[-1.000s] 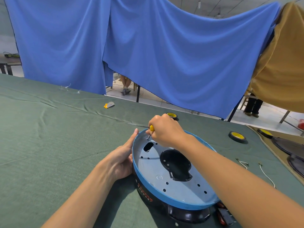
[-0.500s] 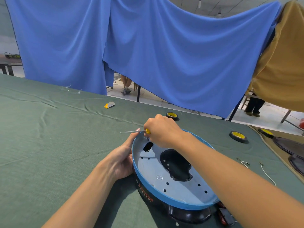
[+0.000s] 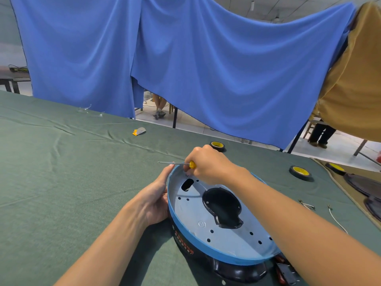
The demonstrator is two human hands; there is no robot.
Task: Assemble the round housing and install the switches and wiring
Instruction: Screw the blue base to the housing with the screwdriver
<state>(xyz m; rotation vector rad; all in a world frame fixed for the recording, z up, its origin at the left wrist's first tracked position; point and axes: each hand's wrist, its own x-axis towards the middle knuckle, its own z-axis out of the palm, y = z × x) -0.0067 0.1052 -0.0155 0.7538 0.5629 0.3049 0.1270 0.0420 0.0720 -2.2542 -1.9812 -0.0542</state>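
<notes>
The round housing (image 3: 206, 221) lies upside down on the green table cloth, with a blue rim, a pale blue plate full of small holes and a black keyhole-shaped opening in its middle. My left hand (image 3: 156, 201) holds the housing's left rim, thumb up along the edge. My right hand (image 3: 208, 164) hovers over the far left part of the plate and grips a yellow-handled screwdriver (image 3: 179, 163). Its metal shaft lies level and points left, past the rim. Red-and-black switches (image 3: 285, 271) sit by the housing's near right edge.
Three rolls of black and yellow tape (image 3: 300, 172) lie at the back right. Loose white wires (image 3: 336, 219) lie to the right of my right arm. Dark round plates (image 3: 365, 184) sit at the far right edge. A small yellow-grey part (image 3: 139, 131) rests far back.
A second ago the screwdriver pointed down into the plate. My right hand has since tipped it level with the shaft pointing left. My left hand has stayed on the rim.
</notes>
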